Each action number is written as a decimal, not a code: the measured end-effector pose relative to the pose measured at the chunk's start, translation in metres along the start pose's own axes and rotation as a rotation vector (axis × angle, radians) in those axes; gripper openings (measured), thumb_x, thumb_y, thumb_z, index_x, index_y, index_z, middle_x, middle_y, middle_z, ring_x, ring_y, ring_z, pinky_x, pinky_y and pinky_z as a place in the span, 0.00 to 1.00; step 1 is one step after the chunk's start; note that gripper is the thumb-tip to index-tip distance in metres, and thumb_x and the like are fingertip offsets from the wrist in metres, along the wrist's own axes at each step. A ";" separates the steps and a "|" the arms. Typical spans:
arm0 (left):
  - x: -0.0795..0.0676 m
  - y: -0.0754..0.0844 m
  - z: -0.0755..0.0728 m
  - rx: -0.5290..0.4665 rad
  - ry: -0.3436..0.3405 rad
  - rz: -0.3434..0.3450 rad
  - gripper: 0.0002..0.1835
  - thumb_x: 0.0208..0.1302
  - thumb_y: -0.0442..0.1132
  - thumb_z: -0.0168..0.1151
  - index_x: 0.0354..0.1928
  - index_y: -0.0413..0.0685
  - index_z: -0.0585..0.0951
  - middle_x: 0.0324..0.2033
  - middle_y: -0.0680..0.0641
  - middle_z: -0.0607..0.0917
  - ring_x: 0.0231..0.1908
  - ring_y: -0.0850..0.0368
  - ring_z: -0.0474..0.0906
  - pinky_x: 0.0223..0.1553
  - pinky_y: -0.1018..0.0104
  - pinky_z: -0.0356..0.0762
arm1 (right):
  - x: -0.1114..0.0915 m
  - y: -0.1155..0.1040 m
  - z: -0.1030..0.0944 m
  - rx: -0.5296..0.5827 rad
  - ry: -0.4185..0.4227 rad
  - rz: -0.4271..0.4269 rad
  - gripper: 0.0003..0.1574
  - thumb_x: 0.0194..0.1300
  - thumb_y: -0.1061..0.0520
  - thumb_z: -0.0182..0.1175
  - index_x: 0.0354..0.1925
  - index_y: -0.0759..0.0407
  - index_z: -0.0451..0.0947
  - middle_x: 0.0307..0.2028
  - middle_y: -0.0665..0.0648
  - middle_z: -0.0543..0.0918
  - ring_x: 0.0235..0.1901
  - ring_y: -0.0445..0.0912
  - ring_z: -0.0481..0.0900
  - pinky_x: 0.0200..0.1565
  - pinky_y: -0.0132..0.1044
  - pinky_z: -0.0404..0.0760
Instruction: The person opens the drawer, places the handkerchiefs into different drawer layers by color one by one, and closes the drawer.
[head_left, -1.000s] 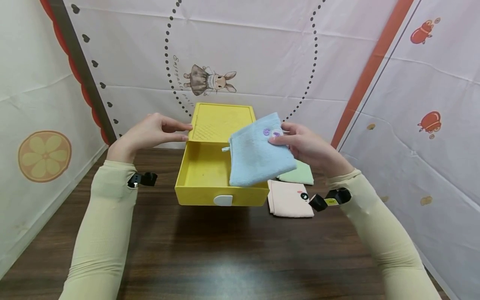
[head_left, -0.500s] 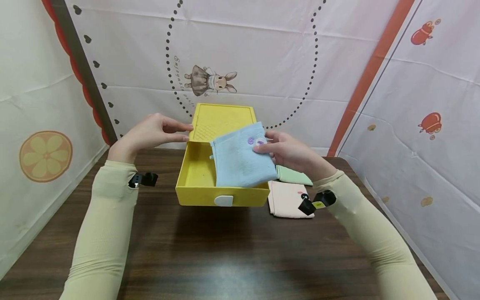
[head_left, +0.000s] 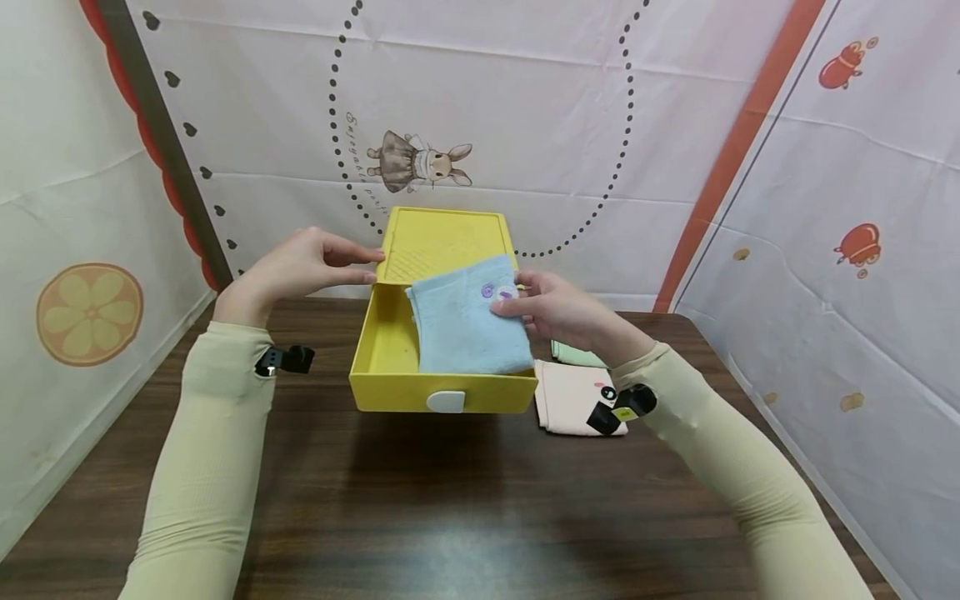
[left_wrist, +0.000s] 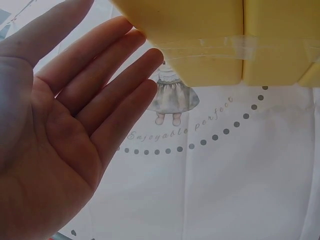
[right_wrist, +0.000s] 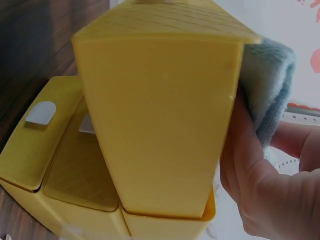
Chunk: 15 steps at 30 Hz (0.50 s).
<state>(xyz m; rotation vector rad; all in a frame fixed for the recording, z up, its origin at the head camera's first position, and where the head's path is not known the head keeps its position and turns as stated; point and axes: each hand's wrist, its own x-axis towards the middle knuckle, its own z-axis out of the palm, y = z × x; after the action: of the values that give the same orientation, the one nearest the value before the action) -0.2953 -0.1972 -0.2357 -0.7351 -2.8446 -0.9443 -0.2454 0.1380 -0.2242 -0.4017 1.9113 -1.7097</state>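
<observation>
A folded light-blue towel point(head_left: 468, 329) with purple swirl marks sits tilted over the right part of a pulled-out yellow drawer point(head_left: 405, 392). My right hand point(head_left: 570, 315) pinches its right side between thumb and fingers. In the right wrist view the towel point(right_wrist: 272, 82) shows beside the drawer's side wall, partly hidden by it. My left hand point(head_left: 306, 262) has its fingertips at the left edge of the yellow cabinet top point(head_left: 442, 242). The left wrist view shows that hand point(left_wrist: 75, 110) with fingers extended against the yellow cabinet point(left_wrist: 205, 45).
Right of the drawer, a folded pink towel point(head_left: 570, 400) and a green towel point(head_left: 576, 353) lie on the dark wooden table point(head_left: 435, 517), partly covered by the right arm. More drawers with white tabs point(right_wrist: 42, 112) show below the pulled-out one. Printed cloth point(head_left: 525, 100) surrounds the table.
My right hand has carried the blue towel left and down, further over the drawer, where it now sits straighter. The left hand stays put at the cabinet.
</observation>
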 end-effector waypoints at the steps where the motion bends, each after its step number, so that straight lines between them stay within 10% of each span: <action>1: 0.000 0.000 0.000 0.004 0.000 -0.002 0.23 0.47 0.63 0.60 0.47 0.69 0.79 0.47 0.59 0.80 0.40 0.63 0.73 0.40 0.63 0.68 | 0.001 0.001 0.001 0.004 0.000 0.005 0.29 0.61 0.66 0.53 0.59 0.63 0.55 0.50 0.64 0.71 0.43 0.49 0.77 0.46 0.45 0.75; 15: -0.001 0.001 0.001 -0.012 -0.012 -0.017 0.25 0.46 0.63 0.60 0.48 0.68 0.78 0.47 0.58 0.80 0.39 0.62 0.73 0.40 0.62 0.68 | -0.004 0.000 0.000 -0.096 -0.019 0.041 0.31 0.62 0.62 0.53 0.61 0.64 0.54 0.53 0.65 0.67 0.47 0.51 0.75 0.47 0.42 0.74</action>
<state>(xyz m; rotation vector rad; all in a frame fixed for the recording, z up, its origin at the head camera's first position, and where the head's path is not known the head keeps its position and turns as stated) -0.2943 -0.1966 -0.2364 -0.7210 -2.8629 -0.9638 -0.2415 0.1401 -0.2229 -0.4106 1.9801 -1.5872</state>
